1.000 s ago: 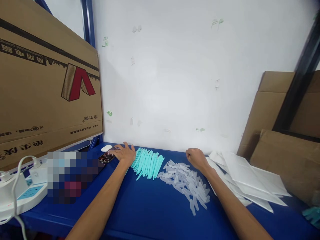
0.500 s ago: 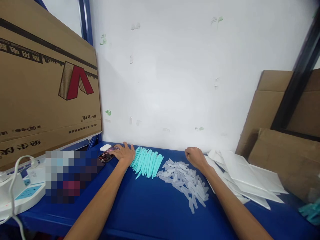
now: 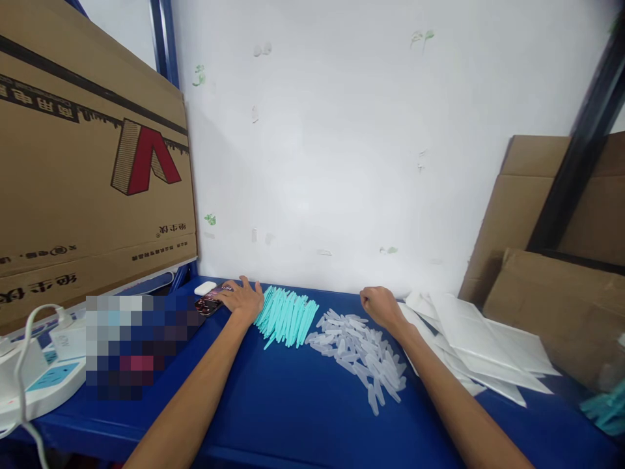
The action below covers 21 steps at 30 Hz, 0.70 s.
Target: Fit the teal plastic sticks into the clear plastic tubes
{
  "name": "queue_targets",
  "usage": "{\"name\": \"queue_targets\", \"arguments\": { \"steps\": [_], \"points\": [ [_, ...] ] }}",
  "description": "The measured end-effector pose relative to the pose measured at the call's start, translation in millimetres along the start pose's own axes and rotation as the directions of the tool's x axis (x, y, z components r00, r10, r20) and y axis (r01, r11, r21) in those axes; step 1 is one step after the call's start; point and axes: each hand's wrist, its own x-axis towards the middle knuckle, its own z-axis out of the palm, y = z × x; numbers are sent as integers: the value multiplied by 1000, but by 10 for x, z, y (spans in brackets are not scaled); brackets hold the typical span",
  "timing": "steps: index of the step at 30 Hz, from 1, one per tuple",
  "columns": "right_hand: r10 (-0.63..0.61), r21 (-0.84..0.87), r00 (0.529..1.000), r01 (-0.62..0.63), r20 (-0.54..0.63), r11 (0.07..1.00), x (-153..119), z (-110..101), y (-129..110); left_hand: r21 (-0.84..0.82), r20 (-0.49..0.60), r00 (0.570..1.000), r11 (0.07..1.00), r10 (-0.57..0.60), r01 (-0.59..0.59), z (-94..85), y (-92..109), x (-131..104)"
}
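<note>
Apparently, phone (image 3: 209,303) partly under left fingers (image 3: 244,285); turquoise sticks (image 3: 287,316) just beside.

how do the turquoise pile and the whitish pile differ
The turquoise pile has long, thin sticks; the whitish pile has shorter, broader pieces.
The turquoise sticks look opaque, while the whitish pieces look translucent.
The turquoise sticks lie mostly side by side; the whitish pieces point many ways.
Both piles lie loose on the blue tabletop.

Plain white wall (image 3: 312,143) with green-marked scuffs, behind a blue table (image 3: 273,417) between dark uprights (image 3: 576,156).
</note>
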Motion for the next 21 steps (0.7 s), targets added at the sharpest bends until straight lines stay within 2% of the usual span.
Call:
{"name": "queue_targets", "arguments": {
  "steps": [7,10,21],
  "points": [
    [12,13,1000,-12,13,1000,-7,-18,-15,-47,-172,982,996,73,-82,28,7,-10],
    [10,25,1000,-10,7,1000,-12,-25,-21,-54,-208,974,993,91,-104,37,22,-14],
    [4,24,1000,-4,2,1000,-9,-14,-19,-37,-187,979,995,84,-93,20,20,-27]
  ]
}}
